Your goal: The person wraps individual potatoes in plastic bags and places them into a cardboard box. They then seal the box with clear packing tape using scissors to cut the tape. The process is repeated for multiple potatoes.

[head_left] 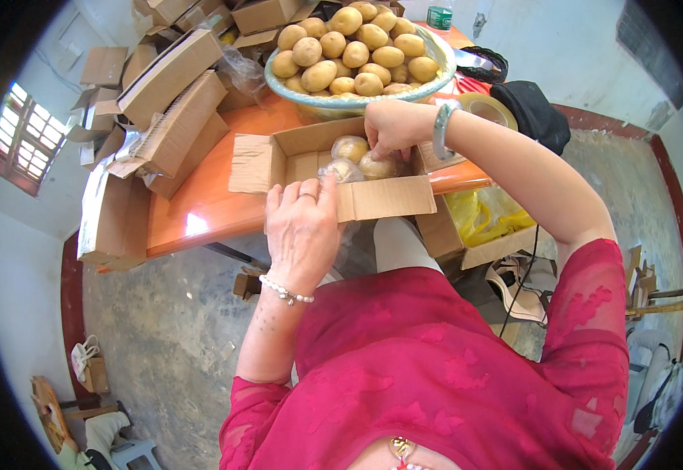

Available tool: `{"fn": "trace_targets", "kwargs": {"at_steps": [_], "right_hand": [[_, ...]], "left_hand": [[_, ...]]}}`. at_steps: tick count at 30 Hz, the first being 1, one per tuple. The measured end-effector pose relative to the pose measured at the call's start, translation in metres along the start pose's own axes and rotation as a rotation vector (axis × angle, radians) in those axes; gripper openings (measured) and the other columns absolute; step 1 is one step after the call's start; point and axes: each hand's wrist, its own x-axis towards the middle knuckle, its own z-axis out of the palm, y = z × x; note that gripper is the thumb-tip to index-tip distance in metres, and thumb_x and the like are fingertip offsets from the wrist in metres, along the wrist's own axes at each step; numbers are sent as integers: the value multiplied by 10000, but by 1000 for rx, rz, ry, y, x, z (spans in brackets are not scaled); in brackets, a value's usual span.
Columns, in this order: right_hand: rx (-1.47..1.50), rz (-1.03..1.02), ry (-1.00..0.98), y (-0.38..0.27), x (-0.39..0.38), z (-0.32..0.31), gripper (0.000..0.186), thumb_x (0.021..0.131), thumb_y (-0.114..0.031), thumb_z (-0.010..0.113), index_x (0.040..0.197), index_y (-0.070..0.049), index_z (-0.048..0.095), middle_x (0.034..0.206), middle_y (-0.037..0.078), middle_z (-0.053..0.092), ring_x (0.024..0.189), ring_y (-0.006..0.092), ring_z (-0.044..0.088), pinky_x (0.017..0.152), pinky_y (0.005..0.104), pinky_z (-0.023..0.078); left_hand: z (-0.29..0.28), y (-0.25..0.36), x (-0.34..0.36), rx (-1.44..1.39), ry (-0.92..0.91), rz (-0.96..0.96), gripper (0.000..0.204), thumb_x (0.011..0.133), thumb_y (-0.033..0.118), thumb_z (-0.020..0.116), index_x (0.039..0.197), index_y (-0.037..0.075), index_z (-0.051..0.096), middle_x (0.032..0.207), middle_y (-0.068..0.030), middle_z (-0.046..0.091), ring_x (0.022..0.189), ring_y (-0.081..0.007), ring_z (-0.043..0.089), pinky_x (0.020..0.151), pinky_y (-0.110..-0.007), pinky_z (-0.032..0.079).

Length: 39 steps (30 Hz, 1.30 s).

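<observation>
An open cardboard box (290, 160) lies at the front edge of the orange table, its flaps folded outward. Inside are several potatoes in clear plastic, among them one wrapped potato (349, 149) toward the back and another (343, 171) near the front wall. My left hand (304, 223) grips the box's near side, fingers over its edge. From the right, my right hand (394, 129) reaches down into the box, its fingers closed on a wrapped potato (377, 166). The fingertips are partly hidden. Behind the box stands a large basin (310, 102) heaped with unwrapped potatoes (355, 55).
Cardboard boxes (173, 117) are piled on the left of the orange table (192, 211). A roll of tape (486, 110) and a black bag (533, 113) lie to the right. Below the table edge sits a box with a yellow plastic bag (486, 215), beside a shoe (514, 294).
</observation>
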Motion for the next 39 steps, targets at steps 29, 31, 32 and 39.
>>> {"fn": "trace_targets", "kwargs": {"at_steps": [29, 31, 32, 39], "right_hand": [[186, 534, 698, 223, -128, 202, 290, 746, -79, 611, 1004, 21, 698, 932, 222, 689, 868, 327, 675, 802, 387, 528], [321, 692, 772, 224, -108, 223, 340, 726, -128, 665, 1035, 14, 690, 992, 242, 674, 947, 367, 649, 878, 400, 500], [358, 720, 839, 228, -100, 229, 367, 713, -141, 684, 1049, 6, 687, 990, 236, 676, 945, 363, 650, 874, 398, 502], [470, 791, 1091, 269, -55, 242, 419, 701, -171, 722, 1082, -6, 666, 880, 193, 701, 802, 327, 681, 755, 387, 535]], "left_hand": [[17, 85, -28, -482, 2, 489, 321, 680, 122, 769, 979, 70, 666, 1091, -84, 628, 1055, -250, 596, 929, -442, 463], [24, 89, -31, -483, -75, 507, 324, 682, 123, 764, 985, 68, 661, 1087, -85, 628, 1044, -261, 600, 931, -450, 463], [24, 90, -32, -486, -122, 506, 329, 678, 117, 766, 987, 70, 663, 1086, -85, 633, 1039, -270, 605, 933, -456, 465], [30, 87, -32, -477, -240, 492, 330, 685, 117, 753, 996, 58, 656, 1054, -104, 639, 997, -290, 610, 915, -455, 468]]}}
